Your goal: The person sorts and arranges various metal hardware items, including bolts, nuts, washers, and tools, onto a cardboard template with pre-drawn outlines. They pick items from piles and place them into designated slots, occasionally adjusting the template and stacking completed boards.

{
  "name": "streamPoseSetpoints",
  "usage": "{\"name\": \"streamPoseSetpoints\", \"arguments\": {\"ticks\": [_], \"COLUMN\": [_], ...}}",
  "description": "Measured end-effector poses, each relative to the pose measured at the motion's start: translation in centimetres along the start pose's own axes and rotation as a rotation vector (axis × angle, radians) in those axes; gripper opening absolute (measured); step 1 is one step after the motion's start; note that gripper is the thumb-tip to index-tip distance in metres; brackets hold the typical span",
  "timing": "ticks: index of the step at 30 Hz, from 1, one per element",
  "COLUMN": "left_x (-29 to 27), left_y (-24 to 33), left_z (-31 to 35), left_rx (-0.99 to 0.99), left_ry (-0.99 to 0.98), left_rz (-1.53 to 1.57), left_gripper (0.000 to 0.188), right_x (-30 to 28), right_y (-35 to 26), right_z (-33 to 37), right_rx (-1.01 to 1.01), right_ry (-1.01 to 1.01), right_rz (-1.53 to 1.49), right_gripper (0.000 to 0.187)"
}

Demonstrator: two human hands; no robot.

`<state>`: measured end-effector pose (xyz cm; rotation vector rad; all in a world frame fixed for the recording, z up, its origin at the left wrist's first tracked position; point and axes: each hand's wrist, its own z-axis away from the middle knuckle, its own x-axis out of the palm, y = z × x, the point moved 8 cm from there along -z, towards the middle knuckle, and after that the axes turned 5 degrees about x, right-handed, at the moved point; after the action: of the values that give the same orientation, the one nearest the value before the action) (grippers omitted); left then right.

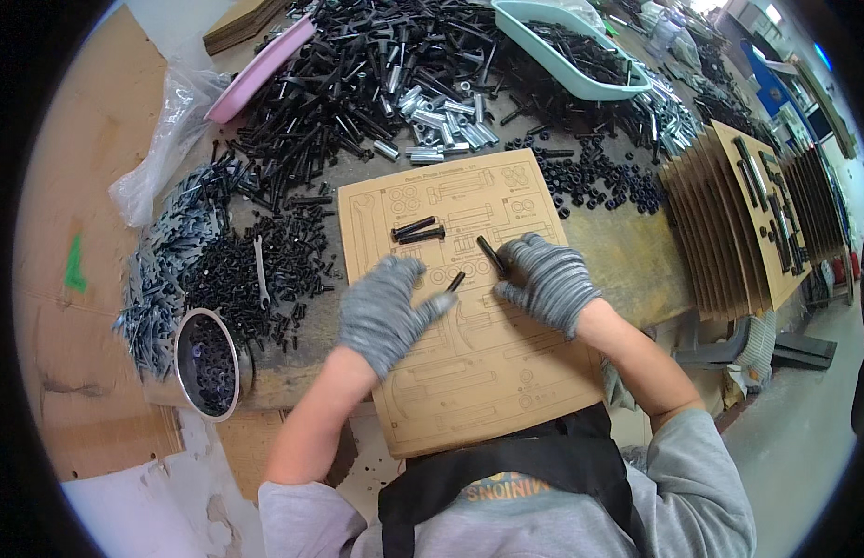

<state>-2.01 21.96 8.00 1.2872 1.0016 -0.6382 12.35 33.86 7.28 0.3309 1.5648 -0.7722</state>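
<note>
Both my hands wear grey striped gloves above a brown cardboard sheet [422, 391] printed with hardware outlines. My left hand [381, 312] has thumb and fingers spread apart. By its thumb tip a short black bolt [457, 282] pokes out, its lower end hidden by the thumb. My right hand [548, 279] is closed at the fingertips on another black bolt [490, 253], which slants up to the left. Two black bolts, the upper bolt [414, 227] and the lower bolt [422, 236], lie side by side on the sheet just beyond my left fingers.
Beyond the sheet rise heaped black bolts [329, 84], silver sleeves [450, 121] and black nuts [608, 177]. A pink tray [260, 70] and a pale green tray [590, 88] flank them. Left are small screws [283, 251], a wrench [261, 270] and a metal bowl [178, 358]; right, stacked cardboard [711, 223].
</note>
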Motion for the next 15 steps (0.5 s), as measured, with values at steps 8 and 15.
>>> {"name": "streamPoseSetpoints", "arguments": {"ticks": [8, 15], "left_x": [3.7, 3.5], "left_y": [1.0, 1.3], "left_z": [-0.5, -1.2], "left_rx": [0.053, 0.009], "left_ry": [0.095, 0.126], "left_rz": [-0.034, 0.071], "left_gripper": [0.020, 0.028], "right_x": [1.3, 1.3], "right_y": [-0.6, -1.8], "right_z": [-2.6, -1.7], "right_rx": [-0.194, -0.274], "right_ry": [-0.018, -0.002], "right_rz": [-0.084, -0.154], "right_gripper": [0.021, 0.019]}}
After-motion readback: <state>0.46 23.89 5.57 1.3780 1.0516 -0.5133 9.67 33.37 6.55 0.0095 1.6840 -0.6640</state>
